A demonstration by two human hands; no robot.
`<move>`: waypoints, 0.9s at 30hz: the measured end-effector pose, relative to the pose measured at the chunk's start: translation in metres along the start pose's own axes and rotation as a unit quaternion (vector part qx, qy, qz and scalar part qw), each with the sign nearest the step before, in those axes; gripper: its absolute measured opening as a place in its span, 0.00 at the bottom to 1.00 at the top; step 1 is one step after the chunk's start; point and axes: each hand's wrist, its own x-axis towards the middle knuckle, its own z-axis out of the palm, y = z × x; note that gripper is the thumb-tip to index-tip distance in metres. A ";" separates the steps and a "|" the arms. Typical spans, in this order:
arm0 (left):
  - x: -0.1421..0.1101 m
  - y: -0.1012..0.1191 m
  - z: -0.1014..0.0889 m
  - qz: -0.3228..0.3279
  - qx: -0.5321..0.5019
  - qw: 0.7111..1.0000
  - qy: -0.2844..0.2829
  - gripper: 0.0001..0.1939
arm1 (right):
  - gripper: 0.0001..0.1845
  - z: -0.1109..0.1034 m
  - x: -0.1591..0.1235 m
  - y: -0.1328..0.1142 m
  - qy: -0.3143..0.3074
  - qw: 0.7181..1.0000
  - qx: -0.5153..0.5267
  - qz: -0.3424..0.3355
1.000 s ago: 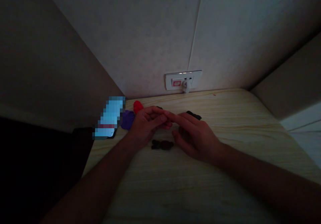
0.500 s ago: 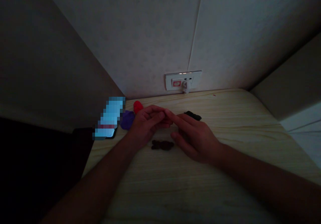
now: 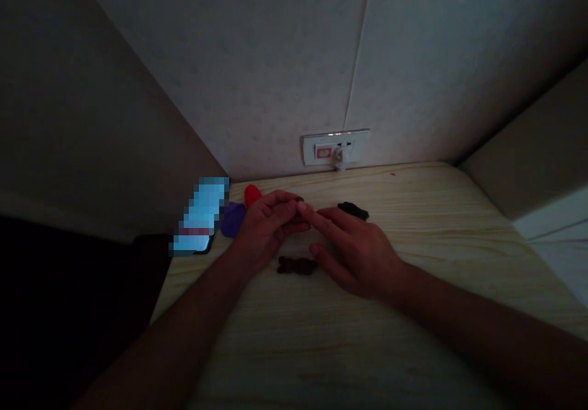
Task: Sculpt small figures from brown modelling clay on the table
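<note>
My left hand [image 3: 271,223] pinches a small dark brown lump [image 3: 300,199], mostly hidden by the fingertips. The outstretched index finger of my right hand [image 3: 356,247] presses against that lump, while its thumb stays apart and lower. Below both hands a dark brown bear-like figure [image 3: 297,266], apparently of modelling clay, lies flat on the wooden tabletop [image 3: 294,336]; its right end reaches close to my right thumb. Behind my left hand sit a red lump [image 3: 252,195] and a purple lump [image 3: 233,219]. Just beyond my right fingers lies a black lump [image 3: 353,211].
A phone [image 3: 201,217] with a lit, blurred screen stands at the table's left edge. On the wall behind, a socket plate [image 3: 335,147] holds a white plug [image 3: 340,157]. A tiny red bit [image 3: 392,174] lies near the back edge. The light is dim.
My hands have shifted slightly left, and the right index finger has drawn back a little along the left fingertips. More of the dark lump and of the black lump shows now.
</note>
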 end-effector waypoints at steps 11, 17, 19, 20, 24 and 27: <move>0.000 0.002 0.000 -0.009 -0.008 1.000 0.003 0.15 | 0.32 0.000 0.000 0.003 0.007 0.999 0.047 0.009; -0.002 0.002 0.003 -0.012 0.001 1.000 -0.024 0.15 | 0.35 0.000 0.000 0.003 0.024 0.995 0.091 0.019; -0.002 0.002 0.003 -0.011 0.007 1.000 -0.027 0.15 | 0.35 0.000 0.000 0.004 0.031 0.994 0.104 0.019; -0.002 0.002 0.004 -0.011 0.011 1.000 -0.027 0.15 | 0.34 0.000 0.000 0.004 0.032 0.993 0.109 0.018; -0.002 0.001 0.005 -0.010 0.019 0.999 -0.029 0.14 | 0.33 -0.001 0.000 0.005 0.026 0.993 0.117 0.012; -0.002 0.001 0.005 -0.008 0.026 0.999 -0.035 0.13 | 0.32 -0.002 0.001 0.004 0.020 0.993 0.115 0.012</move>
